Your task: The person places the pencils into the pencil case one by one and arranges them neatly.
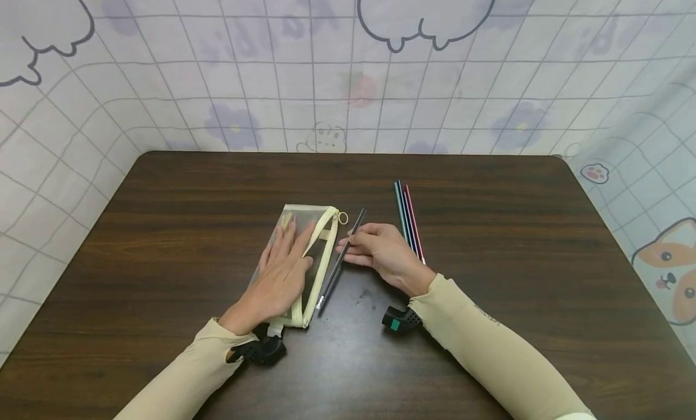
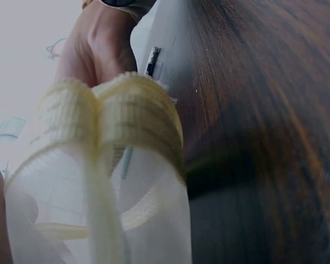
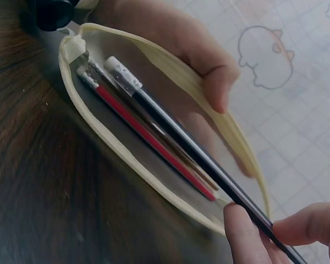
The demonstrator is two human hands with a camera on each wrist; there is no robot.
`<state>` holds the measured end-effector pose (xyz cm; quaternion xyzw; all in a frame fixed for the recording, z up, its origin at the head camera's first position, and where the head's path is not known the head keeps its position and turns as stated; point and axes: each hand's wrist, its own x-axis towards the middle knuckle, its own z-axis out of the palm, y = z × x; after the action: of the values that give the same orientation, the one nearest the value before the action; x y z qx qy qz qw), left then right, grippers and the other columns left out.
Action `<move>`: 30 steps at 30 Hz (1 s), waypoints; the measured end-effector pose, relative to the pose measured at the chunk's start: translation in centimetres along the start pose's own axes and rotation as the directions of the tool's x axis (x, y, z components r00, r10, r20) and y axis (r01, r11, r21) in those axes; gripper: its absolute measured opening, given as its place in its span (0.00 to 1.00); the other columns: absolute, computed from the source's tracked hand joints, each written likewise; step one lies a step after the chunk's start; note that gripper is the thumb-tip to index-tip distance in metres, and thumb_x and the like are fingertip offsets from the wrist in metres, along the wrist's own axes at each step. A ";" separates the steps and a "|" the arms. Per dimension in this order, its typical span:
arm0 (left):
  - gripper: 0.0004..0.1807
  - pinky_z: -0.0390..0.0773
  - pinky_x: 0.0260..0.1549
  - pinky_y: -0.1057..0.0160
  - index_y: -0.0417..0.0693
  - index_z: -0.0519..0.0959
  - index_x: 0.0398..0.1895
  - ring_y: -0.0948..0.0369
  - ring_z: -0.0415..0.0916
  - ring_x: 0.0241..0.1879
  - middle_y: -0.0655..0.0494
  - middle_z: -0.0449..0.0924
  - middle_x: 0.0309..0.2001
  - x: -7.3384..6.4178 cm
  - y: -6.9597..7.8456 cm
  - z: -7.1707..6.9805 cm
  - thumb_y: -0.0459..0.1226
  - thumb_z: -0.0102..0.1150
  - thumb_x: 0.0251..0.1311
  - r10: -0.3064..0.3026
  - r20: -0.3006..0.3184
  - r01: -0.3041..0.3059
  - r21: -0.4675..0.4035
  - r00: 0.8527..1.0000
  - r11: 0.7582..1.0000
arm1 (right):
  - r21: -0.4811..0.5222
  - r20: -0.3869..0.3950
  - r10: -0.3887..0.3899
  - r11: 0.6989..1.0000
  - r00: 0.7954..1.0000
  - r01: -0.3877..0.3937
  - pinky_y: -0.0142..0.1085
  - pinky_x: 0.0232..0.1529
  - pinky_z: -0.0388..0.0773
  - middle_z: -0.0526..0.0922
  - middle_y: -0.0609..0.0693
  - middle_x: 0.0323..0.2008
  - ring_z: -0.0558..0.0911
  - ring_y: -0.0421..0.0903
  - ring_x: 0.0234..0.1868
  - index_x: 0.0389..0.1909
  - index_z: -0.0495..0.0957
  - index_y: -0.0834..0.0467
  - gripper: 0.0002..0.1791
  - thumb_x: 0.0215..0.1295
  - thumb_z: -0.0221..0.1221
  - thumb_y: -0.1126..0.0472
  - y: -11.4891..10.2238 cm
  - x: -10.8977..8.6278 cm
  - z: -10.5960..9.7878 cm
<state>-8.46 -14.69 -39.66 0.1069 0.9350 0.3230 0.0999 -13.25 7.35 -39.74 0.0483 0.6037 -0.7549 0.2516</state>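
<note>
No readable text, only small illegible lettering (image 1: 486,314) on the right sleeve (image 1: 492,353)

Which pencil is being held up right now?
The dark, light-striped pencil: it alone is pinched in the right hand. Red and brownish pencils lie inside the pouch; coloured pencils lie on the table.

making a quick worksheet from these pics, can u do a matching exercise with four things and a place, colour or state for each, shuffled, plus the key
1. dark striped pencil
2. zip pouch
3. left hand
4. loose pencils

A. side by side on the table
B. pale yellow edging
C. fingers resting on item 2
D. pinched by the right hand

Pairs: 1-D, 2-B, 3-C, 4-A
</note>
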 end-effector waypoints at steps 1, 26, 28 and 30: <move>0.34 0.33 0.77 0.30 0.68 0.40 0.85 0.44 0.23 0.85 0.48 0.30 0.86 0.0 0.0 0.0 0.44 0.29 0.80 0.002 -0.001 -0.002 0.000 1.000 1.000 | 0.003 -0.007 0.003 1.000 1.000 -0.003 0.35 0.49 0.87 0.85 0.64 0.50 0.90 0.45 0.46 0.59 0.73 0.74 0.16 0.75 0.49 0.71 0.1 0.2 0.3; 0.33 0.33 0.77 0.30 0.68 0.39 0.85 0.43 0.22 0.85 0.50 0.27 0.86 -0.1 0.0 -0.2 0.45 0.27 0.80 0.022 0.024 -0.022 0.019 0.999 1.000 | -0.054 0.044 0.029 0.998 0.999 -0.026 0.39 0.52 0.87 0.82 0.68 0.52 0.91 0.51 0.47 0.61 0.73 0.76 0.18 0.74 0.53 0.72 1.6 1.1 4.4; 0.33 0.34 0.77 0.30 0.68 0.39 0.86 0.43 0.22 0.85 0.49 0.28 0.86 -0.1 -0.1 -0.2 0.45 0.27 0.80 0.025 0.022 -0.026 0.016 0.999 1.000 | -0.092 0.046 0.022 0.996 0.999 -0.017 0.39 0.51 0.87 0.82 0.69 0.54 0.91 0.48 0.44 0.64 0.71 0.75 0.20 0.74 0.53 0.71 1.6 1.1 4.4; 0.33 0.34 0.76 0.29 0.67 0.39 0.86 0.43 0.22 0.85 0.49 0.29 0.86 -0.1 -0.1 -0.1 0.44 0.27 0.80 0.028 0.021 -0.028 0.011 0.999 1.000 | -0.134 0.050 0.010 0.991 0.999 -0.003 0.38 0.50 0.87 0.83 0.70 0.54 0.90 0.44 0.42 0.65 0.71 0.74 0.22 0.73 0.54 0.71 1.6 1.1 4.5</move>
<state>-8.42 -14.87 -39.59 0.1237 0.9342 0.3180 0.1044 -12.51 2.58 -40.44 0.0144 0.6463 -0.7129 0.2719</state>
